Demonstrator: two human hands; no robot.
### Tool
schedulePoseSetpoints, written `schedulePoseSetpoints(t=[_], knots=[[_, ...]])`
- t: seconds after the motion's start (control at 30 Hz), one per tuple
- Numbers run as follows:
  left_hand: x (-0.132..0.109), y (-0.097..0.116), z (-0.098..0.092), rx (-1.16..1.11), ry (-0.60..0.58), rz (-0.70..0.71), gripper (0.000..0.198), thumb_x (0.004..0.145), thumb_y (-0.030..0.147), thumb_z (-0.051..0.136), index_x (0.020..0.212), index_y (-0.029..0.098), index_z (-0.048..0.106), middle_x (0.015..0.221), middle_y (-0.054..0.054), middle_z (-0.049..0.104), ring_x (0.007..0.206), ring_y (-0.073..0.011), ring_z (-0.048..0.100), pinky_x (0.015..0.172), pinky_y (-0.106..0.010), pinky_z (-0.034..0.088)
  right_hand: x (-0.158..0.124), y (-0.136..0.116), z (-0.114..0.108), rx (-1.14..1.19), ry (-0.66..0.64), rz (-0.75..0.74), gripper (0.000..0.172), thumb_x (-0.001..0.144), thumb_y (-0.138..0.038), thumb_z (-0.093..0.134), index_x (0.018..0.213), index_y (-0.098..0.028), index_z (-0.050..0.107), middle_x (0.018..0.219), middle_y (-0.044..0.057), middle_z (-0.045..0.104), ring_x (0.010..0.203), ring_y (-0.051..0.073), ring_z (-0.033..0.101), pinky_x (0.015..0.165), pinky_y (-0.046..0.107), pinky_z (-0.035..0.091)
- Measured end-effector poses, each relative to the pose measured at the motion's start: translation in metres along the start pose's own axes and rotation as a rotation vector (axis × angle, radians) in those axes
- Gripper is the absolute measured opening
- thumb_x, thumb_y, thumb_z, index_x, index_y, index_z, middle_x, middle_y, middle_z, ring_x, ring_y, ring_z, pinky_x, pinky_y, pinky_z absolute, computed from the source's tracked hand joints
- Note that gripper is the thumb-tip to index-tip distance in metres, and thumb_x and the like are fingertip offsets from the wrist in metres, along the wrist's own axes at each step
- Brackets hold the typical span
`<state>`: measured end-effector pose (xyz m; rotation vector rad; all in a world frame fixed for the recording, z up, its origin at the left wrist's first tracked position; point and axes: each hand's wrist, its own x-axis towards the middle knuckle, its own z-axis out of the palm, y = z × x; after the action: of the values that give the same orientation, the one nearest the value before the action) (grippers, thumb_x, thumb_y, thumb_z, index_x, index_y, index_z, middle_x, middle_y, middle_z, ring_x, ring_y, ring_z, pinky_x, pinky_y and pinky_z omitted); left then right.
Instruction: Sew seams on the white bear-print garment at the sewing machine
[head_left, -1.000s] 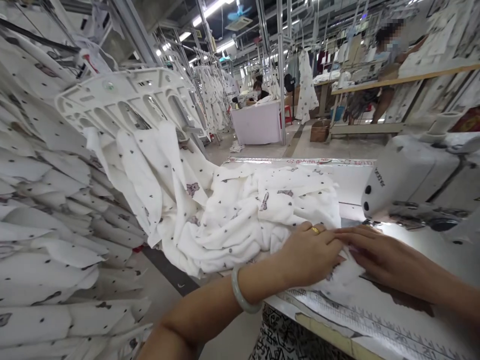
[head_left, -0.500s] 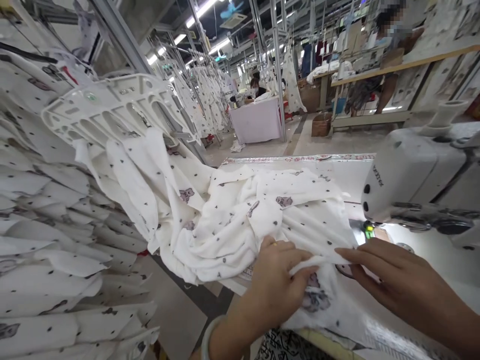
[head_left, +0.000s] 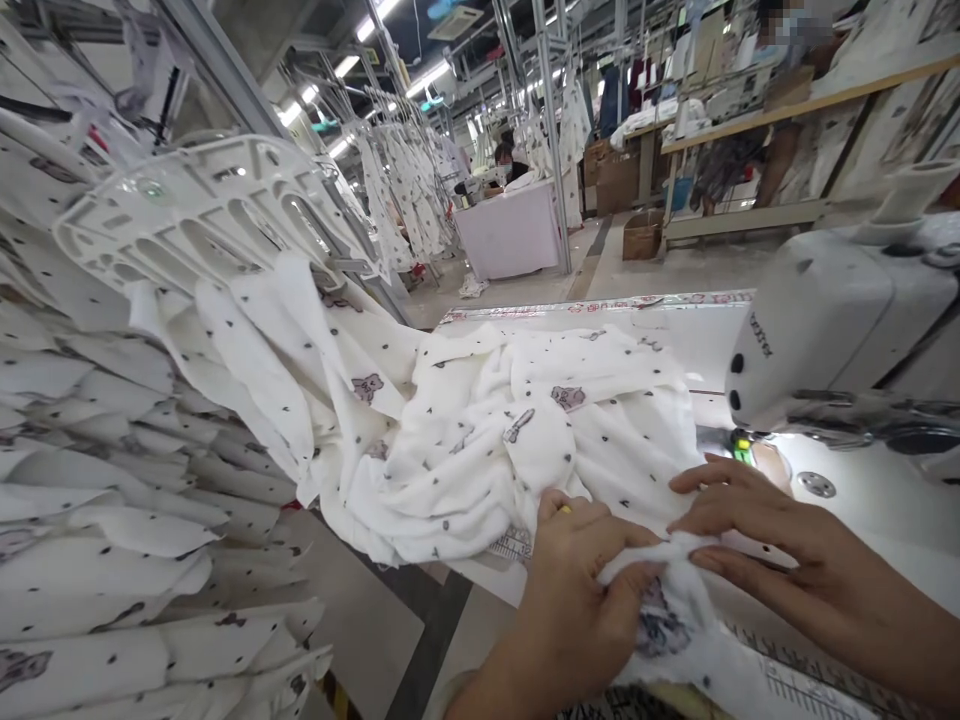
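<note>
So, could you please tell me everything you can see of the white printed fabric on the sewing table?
The white fabric looks soft and crinkled, printed with small dark specks and a few grey animal figures. It lies bunched on the table, one end running up to a white plastic rack. The left hand pinches its near edge; the right hand rests flat on it.

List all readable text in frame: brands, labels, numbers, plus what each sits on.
"brother": sideways on the sewing machine head, small but legible.
Measuring tape on the near edge of the table: numbers too blurred to read.
Red-printed strip on the far edge: lettering blurred, unreadable.
Prints on the cloth: small animal figures and dots, no words.
</note>
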<state>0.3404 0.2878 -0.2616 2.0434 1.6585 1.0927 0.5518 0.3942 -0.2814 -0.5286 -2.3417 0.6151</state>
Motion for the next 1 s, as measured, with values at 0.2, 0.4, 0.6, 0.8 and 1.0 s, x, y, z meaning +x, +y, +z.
schedulePoseSetpoints(t=[0.2,0.4,0.6,0.8,1.0], knots=[[-0.004,0.007,0.014,0.1,0.15,0.167,0.006,0.098,0.027,0.06,0.1,0.024,0.065,0.084,0.002,0.072,0.076,-0.0158,0.067,0.098,-0.046,0.045,-0.002,-0.004,-0.001,0.071,0.039,0.071,0.013,0.098,-0.043,0.062,0.091,-0.031,0.064,0.093,0.003,0.069,0.113,0.027,0.063,0.084,0.036,0.056],[-0.012,0.008,0.017,0.363,0.356,0.312,0.013,0.09,0.012,0.057,0.092,0.023,0.062,0.065,0.004,0.059,0.061,-0.0139,0.052,0.089,-0.038,0.044,-0.003,0.007,-0.002,-0.054,-0.012,-0.098,0.015,0.098,-0.036,0.061,0.112,-0.032,0.062,0.105,0.003,0.072,0.118,0.025,0.064,0.094,0.039,0.057],[-0.013,0.005,0.023,0.449,0.533,0.438,0.016,0.089,0.002,0.06,0.088,0.018,0.063,0.089,0.0,0.072,0.075,-0.0118,0.065,0.096,-0.036,0.044,-0.008,0.01,-0.001,-0.15,0.034,-0.112,0.047,0.098,-0.037,0.061,0.144,-0.032,0.054,0.138,0.006,0.065,0.134,0.028,0.057,0.105,0.043,0.055],[-0.007,0.01,0.024,0.422,0.506,0.538,0.017,0.091,0.0,0.053,0.086,0.011,0.065,0.094,-0.008,0.075,0.076,-0.014,0.067,0.073,-0.031,0.046,-0.002,0.006,-0.005,-0.162,0.043,-0.263,0.039,0.098,-0.029,0.061,0.137,-0.034,0.061,0.132,0.001,0.069,0.129,0.025,0.06,0.109,0.041,0.049],[-0.01,0.01,0.028,0.53,0.593,0.483,0.017,0.093,0.003,0.053,0.09,0.011,0.067,0.074,-0.006,0.064,0.058,-0.0133,0.055,0.056,-0.029,0.04,0.001,-0.009,-0.005,-0.041,0.18,-0.059,0.007,0.097,-0.031,0.065,0.091,-0.027,0.064,0.081,-0.001,0.067,0.075,0.018,0.063,0.067,0.034,0.051]])
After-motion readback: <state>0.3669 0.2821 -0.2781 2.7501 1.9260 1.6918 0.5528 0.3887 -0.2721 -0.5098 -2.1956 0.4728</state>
